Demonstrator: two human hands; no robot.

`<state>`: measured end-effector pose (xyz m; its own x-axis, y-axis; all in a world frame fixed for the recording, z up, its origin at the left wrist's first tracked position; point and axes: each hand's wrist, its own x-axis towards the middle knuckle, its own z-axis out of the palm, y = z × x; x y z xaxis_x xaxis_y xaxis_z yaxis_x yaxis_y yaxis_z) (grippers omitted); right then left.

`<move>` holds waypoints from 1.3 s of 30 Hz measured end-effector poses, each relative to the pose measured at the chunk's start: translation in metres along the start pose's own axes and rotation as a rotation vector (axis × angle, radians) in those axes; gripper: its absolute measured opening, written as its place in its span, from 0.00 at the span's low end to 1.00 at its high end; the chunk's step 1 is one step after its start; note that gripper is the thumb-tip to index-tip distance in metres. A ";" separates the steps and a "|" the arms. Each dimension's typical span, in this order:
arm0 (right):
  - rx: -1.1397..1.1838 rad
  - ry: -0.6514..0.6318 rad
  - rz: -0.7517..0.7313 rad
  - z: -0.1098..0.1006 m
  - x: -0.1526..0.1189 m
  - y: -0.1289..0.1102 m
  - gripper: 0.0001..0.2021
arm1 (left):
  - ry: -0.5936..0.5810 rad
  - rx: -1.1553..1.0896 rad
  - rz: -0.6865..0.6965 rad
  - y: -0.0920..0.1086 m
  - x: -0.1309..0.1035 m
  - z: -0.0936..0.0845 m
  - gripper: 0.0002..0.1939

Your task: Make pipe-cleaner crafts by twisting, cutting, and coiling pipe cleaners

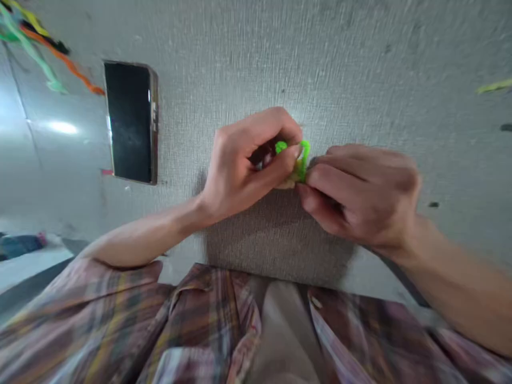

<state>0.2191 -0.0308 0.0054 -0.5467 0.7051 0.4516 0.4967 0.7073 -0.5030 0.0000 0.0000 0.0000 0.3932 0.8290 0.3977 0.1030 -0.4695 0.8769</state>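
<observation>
A short bright green fuzzy strand (304, 154), bent over at its top, shows between my hands near the middle of the view. My left hand (252, 160) pinches it between thumb and forefinger, and a curled green end sticks out above the thumb. On the other side, my right hand (360, 192) is closed, its thumb and forefinger gripping the strand's lower part. Something pale yellowish lies behind the strand, mostly hidden by the fingers.
A dark-screened phone (128, 121) lies on the grey textured table (224, 58) at the left. Orange, mint green, yellow and black fuzzy strands (52, 48) are at the upper left. A yellow-green strand (495, 86) enters at the right edge.
</observation>
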 end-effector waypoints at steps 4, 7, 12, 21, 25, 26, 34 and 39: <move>0.000 -0.040 0.102 -0.001 -0.002 0.002 0.14 | -0.019 -0.066 -0.151 0.003 -0.002 -0.001 0.09; 0.067 -0.050 0.182 -0.002 -0.002 0.002 0.14 | -0.033 -0.138 -0.140 0.001 -0.001 -0.002 0.09; 0.173 -0.016 0.307 -0.003 0.001 0.001 0.16 | -0.034 -0.046 0.083 -0.005 0.003 -0.003 0.12; 0.261 0.082 0.252 -0.001 0.004 0.007 0.09 | -0.019 0.095 -0.194 0.003 -0.006 -0.003 0.17; 0.214 0.093 0.217 0.000 0.003 0.006 0.10 | -0.037 0.171 -0.200 0.004 -0.005 -0.002 0.18; 0.207 0.080 0.223 0.000 0.002 0.005 0.11 | -0.032 0.183 -0.193 0.004 -0.005 -0.002 0.19; 0.113 0.038 0.293 0.001 -0.003 0.005 0.08 | 0.033 0.175 -0.178 -0.001 -0.003 0.001 0.21; 0.079 0.040 0.329 0.001 -0.004 0.003 0.08 | -0.018 0.009 -0.180 0.000 -0.003 -0.001 0.19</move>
<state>0.2217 -0.0311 0.0011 -0.3383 0.8972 0.2838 0.5874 0.4370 -0.6811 -0.0026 -0.0025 -0.0009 0.3840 0.8944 0.2294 0.1815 -0.3168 0.9310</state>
